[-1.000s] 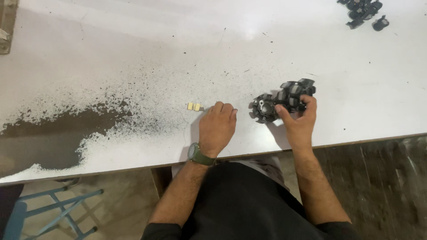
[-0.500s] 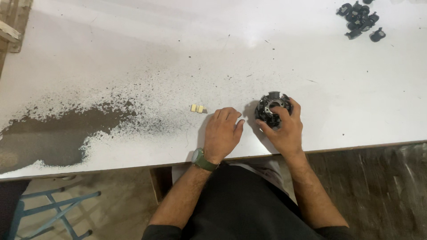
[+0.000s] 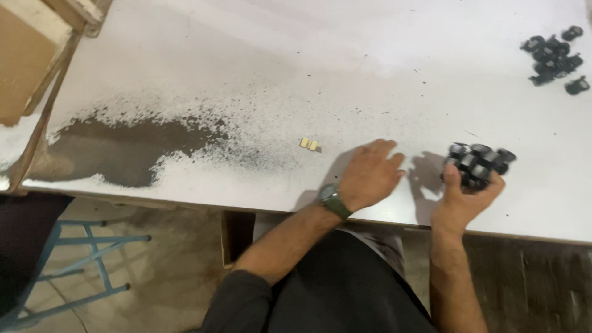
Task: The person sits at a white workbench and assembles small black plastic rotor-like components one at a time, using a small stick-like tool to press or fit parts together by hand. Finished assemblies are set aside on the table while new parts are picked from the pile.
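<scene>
Right hand: fingers curled round a cluster of black parts, near the white table front edge.
Left hand: flat, fingers loosely spread, left of that cluster.
Yellow piece: further left.

Brown cardboard box, top-left corner

Cluster of small black parts; bunched, held just above white tabletop.
</scene>
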Demonstrator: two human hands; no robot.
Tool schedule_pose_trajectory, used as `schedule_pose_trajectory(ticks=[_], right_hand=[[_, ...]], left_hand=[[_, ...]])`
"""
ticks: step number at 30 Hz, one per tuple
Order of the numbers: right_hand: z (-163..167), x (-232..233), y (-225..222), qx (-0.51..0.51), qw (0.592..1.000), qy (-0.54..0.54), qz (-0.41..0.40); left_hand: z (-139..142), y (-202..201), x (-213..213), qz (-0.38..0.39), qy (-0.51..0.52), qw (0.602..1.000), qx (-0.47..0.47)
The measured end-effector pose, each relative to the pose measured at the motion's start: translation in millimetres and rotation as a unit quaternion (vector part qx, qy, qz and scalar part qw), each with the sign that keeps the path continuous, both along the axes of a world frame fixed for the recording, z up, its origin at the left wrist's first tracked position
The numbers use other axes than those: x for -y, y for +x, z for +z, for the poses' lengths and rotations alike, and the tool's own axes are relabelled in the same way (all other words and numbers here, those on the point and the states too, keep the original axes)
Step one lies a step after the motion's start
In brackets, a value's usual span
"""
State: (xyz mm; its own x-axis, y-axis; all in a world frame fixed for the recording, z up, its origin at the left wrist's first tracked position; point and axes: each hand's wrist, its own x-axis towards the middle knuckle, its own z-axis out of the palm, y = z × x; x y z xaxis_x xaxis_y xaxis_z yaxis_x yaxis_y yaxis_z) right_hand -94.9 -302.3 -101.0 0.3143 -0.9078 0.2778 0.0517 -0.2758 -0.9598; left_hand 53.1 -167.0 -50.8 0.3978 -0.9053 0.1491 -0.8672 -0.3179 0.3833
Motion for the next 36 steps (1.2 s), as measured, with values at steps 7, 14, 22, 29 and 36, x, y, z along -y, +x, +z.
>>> schedule_pose_trajectory(ticks=[7,14,22,29,36], right_hand=[[-18.2,9.4,5.3,0.148,0.982,0.014,0.113],[-17.7,0.3,13.6,-0.132,0.958,-0.212,0.139],[-15.5,-26.6,31.4,-0.328,0.85,-0.399,0.105],[-2.8,-31.6,32.5,-0.342,0.875,-0.327,0.096],[16.9,-34.8,56.0,-0.37,0.895,-0.225,0.113]], left_hand=[[-3.8,-22.3,-13.7,-0.151,0.091,0.98,0.097],[-35.6,0.9,-169.1,-0.034,0.085,0.993,0.07],[-13.2,43.1,-224.6,0.19,-0.046,0.981,0.009],[-18.1,25.7,-193.0,0.107,-0.079,0.991,0.034],[-28.8,33.1,-276.4,0.211,-0.122,0.965,-0.096]])
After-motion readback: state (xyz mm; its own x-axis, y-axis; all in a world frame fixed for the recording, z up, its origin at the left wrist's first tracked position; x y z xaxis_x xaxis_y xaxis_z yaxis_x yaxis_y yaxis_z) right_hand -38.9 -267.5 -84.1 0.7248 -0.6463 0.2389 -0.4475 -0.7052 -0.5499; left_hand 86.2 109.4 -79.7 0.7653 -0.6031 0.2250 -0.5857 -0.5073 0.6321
